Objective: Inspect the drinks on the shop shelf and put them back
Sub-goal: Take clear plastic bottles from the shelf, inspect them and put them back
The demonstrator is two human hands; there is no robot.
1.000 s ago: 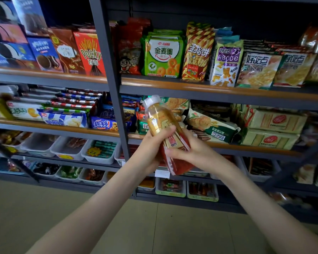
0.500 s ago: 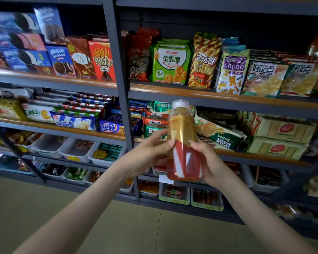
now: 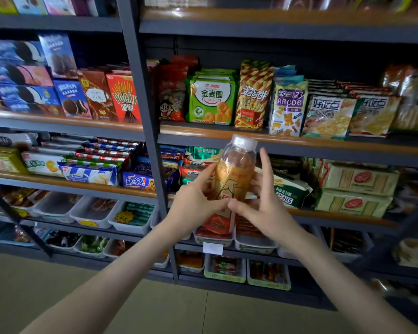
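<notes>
Two bare forearms reach forward from the bottom of the view. The left hand [image 3: 194, 206] grips the bottle [image 3: 234, 174] from its left side, fingers curled round the label's middle. The right hand [image 3: 263, 209] holds it from the other side: the thumb presses on the front of the label, the forefinger stands straight up beside the bottle's shoulder, and the other fingers lie behind, mostly hidden. The bottle is in the air between the two hands, nearly upright, white cap leaning slightly right, amber drink showing above a gold and red label.

Behind it stands the shelf [image 3: 323, 143], well apart from the bottle. Its boards carry snack packs [image 3: 210, 102] and biscuit boxes [image 3: 124, 97] above, with white trays [image 3: 130, 219] of small goods lower down. No other drinks show here.

As I judge it, the inspection of this bottle is under way and the putting back is not yet done. Its place on the shelf is not in sight, so I cannot tell where it belongs, nor how many drinks are left to check.
</notes>
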